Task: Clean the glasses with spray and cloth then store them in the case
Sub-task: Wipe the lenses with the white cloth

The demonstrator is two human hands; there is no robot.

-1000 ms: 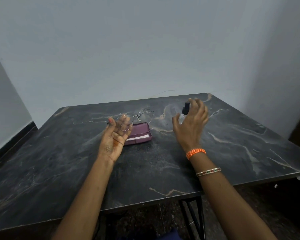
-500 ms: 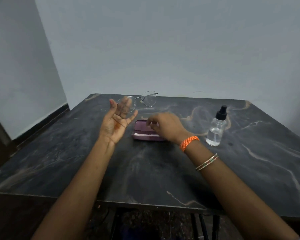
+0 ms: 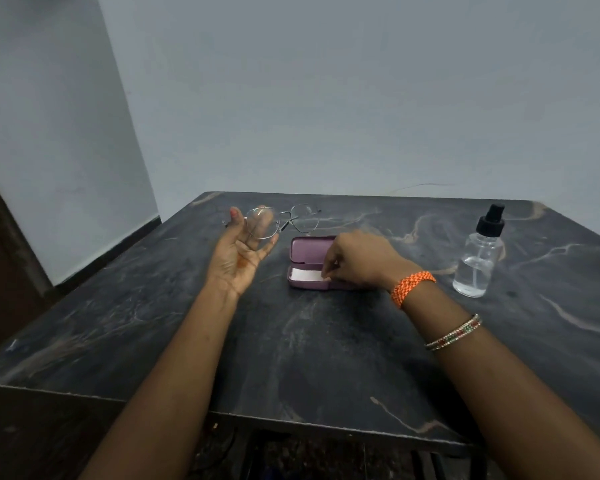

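Wire-rimmed glasses [image 3: 282, 221] in left hand [image 3: 241, 256]; right hand [image 3: 357, 259] pinches white cloth [image 3: 307, 274].

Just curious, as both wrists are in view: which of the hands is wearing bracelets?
The right hand, reaching into the purple case: an orange band and a beaded bangle circle that arm. The left hand, holding the glasses, has a bare wrist.

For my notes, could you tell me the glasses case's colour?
The case is purple, seen in the head view.
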